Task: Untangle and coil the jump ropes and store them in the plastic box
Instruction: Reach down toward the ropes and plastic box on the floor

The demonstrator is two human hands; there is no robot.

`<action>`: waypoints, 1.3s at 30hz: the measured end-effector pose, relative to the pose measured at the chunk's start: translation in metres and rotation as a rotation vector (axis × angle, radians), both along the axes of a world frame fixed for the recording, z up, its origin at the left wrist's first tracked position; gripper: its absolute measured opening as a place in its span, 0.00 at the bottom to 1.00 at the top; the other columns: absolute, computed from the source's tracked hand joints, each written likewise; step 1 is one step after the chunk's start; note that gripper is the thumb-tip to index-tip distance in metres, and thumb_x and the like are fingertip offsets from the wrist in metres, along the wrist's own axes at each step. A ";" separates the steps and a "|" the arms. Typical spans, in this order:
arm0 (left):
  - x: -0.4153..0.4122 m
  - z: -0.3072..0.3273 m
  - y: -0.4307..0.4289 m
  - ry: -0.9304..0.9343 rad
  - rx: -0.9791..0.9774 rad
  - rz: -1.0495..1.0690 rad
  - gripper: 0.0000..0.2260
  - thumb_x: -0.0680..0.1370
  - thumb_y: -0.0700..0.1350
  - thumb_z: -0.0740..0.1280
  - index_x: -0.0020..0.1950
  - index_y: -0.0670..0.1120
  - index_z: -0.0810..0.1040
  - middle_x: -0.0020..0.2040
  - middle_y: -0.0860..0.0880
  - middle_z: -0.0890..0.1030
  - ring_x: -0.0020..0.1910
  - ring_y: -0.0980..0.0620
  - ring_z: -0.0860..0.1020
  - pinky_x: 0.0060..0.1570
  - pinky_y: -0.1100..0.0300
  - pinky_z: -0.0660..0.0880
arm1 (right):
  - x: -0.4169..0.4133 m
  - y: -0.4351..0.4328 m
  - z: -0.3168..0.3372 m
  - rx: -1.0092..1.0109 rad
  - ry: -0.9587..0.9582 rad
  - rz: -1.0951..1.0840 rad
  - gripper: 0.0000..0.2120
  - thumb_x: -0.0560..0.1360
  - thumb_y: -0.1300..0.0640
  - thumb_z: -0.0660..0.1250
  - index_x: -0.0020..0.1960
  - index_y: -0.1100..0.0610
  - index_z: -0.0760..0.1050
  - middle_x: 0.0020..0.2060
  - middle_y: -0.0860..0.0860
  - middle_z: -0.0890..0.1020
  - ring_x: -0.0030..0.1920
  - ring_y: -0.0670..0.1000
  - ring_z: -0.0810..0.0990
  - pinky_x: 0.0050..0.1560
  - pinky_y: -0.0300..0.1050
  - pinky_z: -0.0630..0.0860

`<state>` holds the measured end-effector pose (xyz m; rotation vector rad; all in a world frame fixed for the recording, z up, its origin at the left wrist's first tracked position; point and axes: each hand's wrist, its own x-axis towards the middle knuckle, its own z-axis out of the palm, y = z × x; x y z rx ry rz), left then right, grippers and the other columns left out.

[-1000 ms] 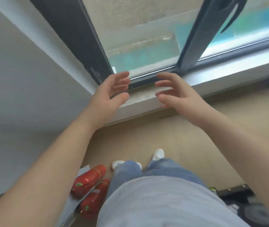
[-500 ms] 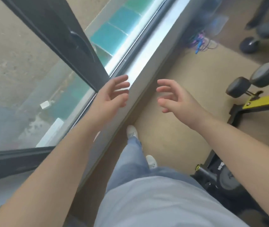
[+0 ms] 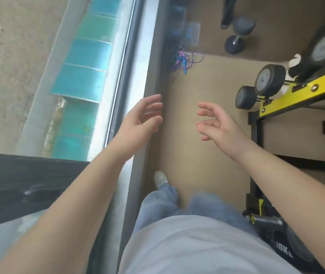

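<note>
Head view: person standing, looking down along a window wall; frame blurred w/ motion.
L hand [image 3: 140, 117]: hanging in air over the sill edge, palm facing inward, fingers [image 3: 153, 105] spread loose and slightly curled, holding nothing.
R hand [image 3: 220, 123]: hanging over the floor, level w/ the L hand and apart from it, fingers [image 3: 207, 112] open and gently bent, holding nothing.
Ropes [image 3: 185, 60]: lying in a tangled heap on the floor far ahead, against the base of the wall; purple, blue, pink and green strands showing, too blurred to count.
Box [image 3: 192, 33]: clear plastic, sitting just beyond the ropes, near the wall; blurred, contents cannot tell.
Sill [image 3: 147, 56]: grey ledge running up the frame btwn the window glass and the floor.
Floor [image 3: 207, 159]: tan, stretching from the feet to the ropes.
Shoe [image 3: 160, 179]: white, pointing fwd beside the wall, jeans leg above it.
Rack [image 3: 296, 97]: yellow and black frame on the right, carrying dumbbells [image 3: 269, 80].
Loose dumbbell [image 3: 238, 34]: grey, lying on the floor right of the box.
Shirt [image 3: 197, 244]: light grey, filling the bottom centre.
</note>
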<state>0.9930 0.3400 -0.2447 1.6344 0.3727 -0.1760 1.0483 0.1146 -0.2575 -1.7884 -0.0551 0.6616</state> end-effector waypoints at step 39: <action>0.671 -0.053 -0.045 0.219 -0.018 -0.141 0.16 0.80 0.41 0.62 0.61 0.59 0.78 0.59 0.55 0.82 0.59 0.54 0.81 0.59 0.46 0.78 | 0.611 -0.018 -0.057 -0.108 0.191 -0.420 0.27 0.66 0.50 0.67 0.65 0.47 0.71 0.59 0.48 0.77 0.59 0.47 0.78 0.62 0.57 0.77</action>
